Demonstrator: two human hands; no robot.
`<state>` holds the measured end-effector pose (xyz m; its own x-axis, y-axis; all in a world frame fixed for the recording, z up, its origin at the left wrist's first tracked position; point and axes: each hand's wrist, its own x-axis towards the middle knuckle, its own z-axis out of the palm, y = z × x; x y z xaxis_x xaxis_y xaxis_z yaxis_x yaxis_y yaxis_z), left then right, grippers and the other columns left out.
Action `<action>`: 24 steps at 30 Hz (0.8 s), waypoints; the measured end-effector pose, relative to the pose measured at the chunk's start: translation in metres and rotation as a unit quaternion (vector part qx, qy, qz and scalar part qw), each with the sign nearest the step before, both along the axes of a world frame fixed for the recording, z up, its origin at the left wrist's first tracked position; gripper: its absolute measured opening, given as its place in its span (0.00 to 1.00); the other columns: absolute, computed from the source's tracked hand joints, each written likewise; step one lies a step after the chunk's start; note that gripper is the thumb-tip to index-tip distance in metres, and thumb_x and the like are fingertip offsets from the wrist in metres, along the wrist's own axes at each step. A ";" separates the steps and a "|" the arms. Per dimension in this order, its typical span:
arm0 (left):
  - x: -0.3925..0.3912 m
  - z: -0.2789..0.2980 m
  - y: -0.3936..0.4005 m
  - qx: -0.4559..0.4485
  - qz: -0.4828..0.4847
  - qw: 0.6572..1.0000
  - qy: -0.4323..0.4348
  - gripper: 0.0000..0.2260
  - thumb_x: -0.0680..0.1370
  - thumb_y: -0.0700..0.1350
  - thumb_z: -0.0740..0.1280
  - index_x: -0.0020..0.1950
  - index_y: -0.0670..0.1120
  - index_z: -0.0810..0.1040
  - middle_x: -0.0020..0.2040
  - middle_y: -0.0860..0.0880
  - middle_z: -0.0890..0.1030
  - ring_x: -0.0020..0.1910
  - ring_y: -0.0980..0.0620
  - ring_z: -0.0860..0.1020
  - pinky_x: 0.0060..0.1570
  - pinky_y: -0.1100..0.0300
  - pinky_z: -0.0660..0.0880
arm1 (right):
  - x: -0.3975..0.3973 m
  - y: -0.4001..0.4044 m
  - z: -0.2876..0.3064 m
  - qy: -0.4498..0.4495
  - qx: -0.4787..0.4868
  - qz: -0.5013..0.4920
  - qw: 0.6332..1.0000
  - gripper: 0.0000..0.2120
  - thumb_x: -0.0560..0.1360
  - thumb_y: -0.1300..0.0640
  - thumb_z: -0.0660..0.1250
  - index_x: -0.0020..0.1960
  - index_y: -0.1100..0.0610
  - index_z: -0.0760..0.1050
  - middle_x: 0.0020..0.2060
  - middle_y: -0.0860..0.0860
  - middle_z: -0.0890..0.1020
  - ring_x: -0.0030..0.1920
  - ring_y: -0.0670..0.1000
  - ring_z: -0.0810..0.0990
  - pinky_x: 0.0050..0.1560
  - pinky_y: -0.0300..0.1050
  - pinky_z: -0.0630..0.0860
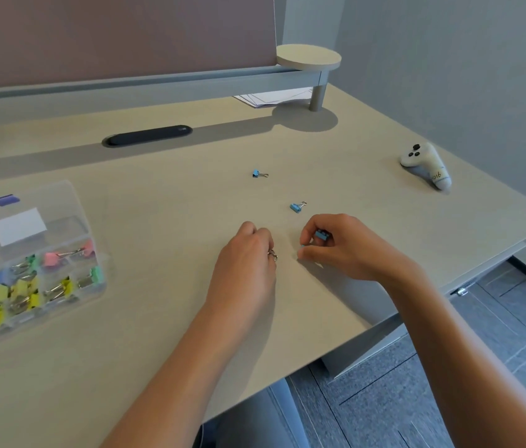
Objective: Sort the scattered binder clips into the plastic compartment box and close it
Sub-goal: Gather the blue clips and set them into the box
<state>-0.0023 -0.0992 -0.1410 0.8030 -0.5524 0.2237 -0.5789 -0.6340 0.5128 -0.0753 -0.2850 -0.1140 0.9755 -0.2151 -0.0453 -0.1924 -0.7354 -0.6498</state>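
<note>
Head view, right hand (336,247) pinching small blue binder clip (322,236), silver handles

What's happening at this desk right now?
A person is gathering loose binder clips off the desk. The right hand pinches a blue clip, and the left hand is curled round something with wire loops showing at the fingers, probably another clip. Two more blue clips lie farther out: the nearer clip and the far clip. The compartment box sits at the left with its lid open, already holding pink, green and yellow clips.
</note>
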 end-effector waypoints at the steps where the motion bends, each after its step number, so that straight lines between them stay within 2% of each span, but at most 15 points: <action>1: 0.003 0.001 -0.001 0.007 0.001 1.000 0.001 0.05 0.78 0.40 0.65 0.51 0.47 0.78 0.50 0.51 0.73 0.44 0.46 0.77 0.45 0.48 0.76 | 0.001 0.001 0.001 0.000 0.000 0.004 1.000 0.06 0.75 0.52 0.75 0.44 0.50 0.78 0.33 0.45 0.77 0.33 0.45 0.70 0.39 0.42 0.70; 5: 0.010 0.007 -0.008 0.033 -0.010 0.999 0.017 0.08 0.77 0.38 0.63 0.53 0.49 0.76 0.52 0.52 0.74 0.47 0.45 0.77 0.46 0.47 0.76 | 0.002 0.005 0.002 0.004 -0.022 0.007 1.000 0.07 0.76 0.55 0.73 0.43 0.49 0.76 0.35 0.45 0.76 0.33 0.46 0.69 0.38 0.41 0.69; 9: 0.020 0.013 -0.014 0.089 -0.030 0.995 0.032 0.08 0.78 0.40 0.62 0.54 0.49 0.76 0.53 0.49 0.72 0.48 0.44 0.78 0.48 0.48 0.77 | 0.006 0.005 -0.004 -0.046 -0.020 -0.041 0.998 0.05 0.77 0.56 0.72 0.47 0.49 0.77 0.37 0.44 0.78 0.32 0.44 0.72 0.35 0.33 0.69; 11: 0.024 0.016 -0.015 0.102 -0.031 0.994 0.035 0.06 0.78 0.42 0.63 0.54 0.48 0.76 0.53 0.49 0.72 0.49 0.44 0.77 0.47 0.49 0.76 | 0.011 0.003 -0.009 -0.069 0.047 -0.093 0.992 0.03 0.79 0.56 0.70 0.52 0.50 0.80 0.39 0.45 0.81 0.33 0.46 0.76 0.35 0.34 0.72; 12: 0.024 0.016 -0.016 0.106 -0.030 0.994 0.025 0.05 0.78 0.43 0.63 0.54 0.47 0.76 0.53 0.49 0.72 0.50 0.45 0.76 0.46 0.50 0.76 | 0.014 0.001 -0.011 -0.077 0.126 -0.131 0.980 0.04 0.81 0.57 0.68 0.54 0.52 0.81 0.38 0.46 0.81 0.32 0.47 0.75 0.33 0.36 0.71; 13: 0.024 0.015 -0.017 0.109 -0.028 0.994 0.001 0.05 0.78 0.44 0.63 0.54 0.47 0.75 0.53 0.49 0.73 0.52 0.46 0.75 0.44 0.51 0.74 | 0.017 -0.002 -0.011 -0.080 0.241 -0.176 0.951 0.06 0.82 0.58 0.66 0.53 0.56 0.82 0.36 0.48 0.79 0.31 0.47 0.74 0.31 0.37 0.70; 14: 0.023 0.013 -0.018 0.110 -0.026 0.993 -0.030 0.05 0.78 0.44 0.63 0.54 0.47 0.74 0.53 0.50 0.73 0.54 0.47 0.73 0.43 0.53 0.73 | 0.020 -0.003 -0.009 -0.078 0.384 -0.214 0.895 0.09 0.82 0.60 0.63 0.52 0.60 0.82 0.35 0.51 0.76 0.30 0.48 0.72 0.30 0.38 0.69; 16: 0.020 0.007 -0.023 0.084 -0.021 0.994 -0.071 0.05 0.78 0.43 0.63 0.53 0.47 0.73 0.52 0.50 0.73 0.54 0.48 0.71 0.40 0.54 0.71 | 0.026 -0.006 -0.003 -0.069 0.615 -0.246 0.746 0.10 0.81 0.63 0.58 0.47 0.63 0.76 0.36 0.54 0.73 0.29 0.49 0.71 0.27 0.39 0.68; 17: 0.020 0.005 -0.025 0.068 -0.020 0.995 -0.074 0.05 0.78 0.41 0.63 0.53 0.46 0.73 0.52 0.49 0.73 0.52 0.48 0.71 0.40 0.54 0.70 | 0.029 -0.009 -0.003 -0.068 0.670 -0.249 0.696 0.09 0.80 0.63 0.57 0.45 0.62 0.74 0.35 0.55 0.73 0.28 0.49 0.72 0.26 0.38 0.69; 18: 0.020 0.002 -0.028 0.055 -0.020 0.995 -0.075 0.04 0.78 0.40 0.63 0.52 0.45 0.72 0.52 0.48 0.72 0.48 0.47 0.72 0.39 0.53 0.70 | 0.033 -0.011 -0.002 -0.070 0.691 -0.250 0.674 0.08 0.80 0.63 0.56 0.45 0.61 0.73 0.35 0.55 0.75 0.28 0.49 0.71 0.25 0.38 0.69; 19: 0.021 0.000 -0.030 0.050 -0.019 0.996 -0.075 0.04 0.78 0.38 0.63 0.52 0.44 0.72 0.52 0.47 0.71 0.44 0.47 0.72 0.39 0.53 0.70 | 0.037 -0.012 -0.002 -0.073 0.688 -0.252 0.676 0.08 0.79 0.63 0.57 0.46 0.62 0.73 0.35 0.55 0.75 0.28 0.49 0.70 0.24 0.37 0.68; 20: 0.022 -0.001 -0.031 0.047 -0.020 0.996 -0.072 0.05 0.77 0.36 0.63 0.51 0.44 0.72 0.53 0.46 0.71 0.41 0.46 0.71 0.38 0.52 0.70 | 0.042 -0.012 -0.002 -0.079 0.661 -0.257 0.700 0.08 0.79 0.62 0.58 0.48 0.62 0.75 0.35 0.54 0.75 0.27 0.48 0.68 0.24 0.37 0.65; 22: 0.023 -0.003 -0.032 0.030 -0.022 0.997 -0.063 0.07 0.77 0.33 0.63 0.51 0.43 0.73 0.52 0.45 0.72 0.42 0.44 0.74 0.41 0.49 0.72 | 0.050 -0.013 -0.002 -0.094 0.493 -0.269 0.822 0.09 0.79 0.60 0.63 0.52 0.61 0.81 0.34 0.50 0.74 0.27 0.47 0.66 0.24 0.37 0.62; 23: 0.024 -0.005 -0.032 0.012 -0.024 0.998 -0.061 0.07 0.77 0.33 0.63 0.51 0.42 0.73 0.51 0.45 0.73 0.43 0.43 0.75 0.43 0.47 0.73 | 0.054 -0.014 -0.002 -0.094 0.358 -0.261 0.892 0.09 0.78 0.59 0.65 0.53 0.57 0.84 0.33 0.47 0.76 0.26 0.47 0.68 0.25 0.38 0.64; 24: 0.024 -0.008 -0.032 -0.008 -0.026 0.998 -0.063 0.07 0.76 0.32 0.63 0.51 0.42 0.73 0.50 0.45 0.74 0.44 0.42 0.75 0.44 0.46 0.73 | 0.057 -0.016 -0.002 -0.088 0.222 -0.238 0.941 0.09 0.77 0.58 0.67 0.54 0.53 0.85 0.32 0.45 0.78 0.27 0.47 0.71 0.28 0.38 0.67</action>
<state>0.0221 -0.1313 -0.1487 0.7376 -0.5886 0.3309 -0.6722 -0.5931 0.4433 -0.0180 -0.3007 -0.1161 0.7739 -0.6283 -0.0799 -0.2922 -0.2422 -0.9252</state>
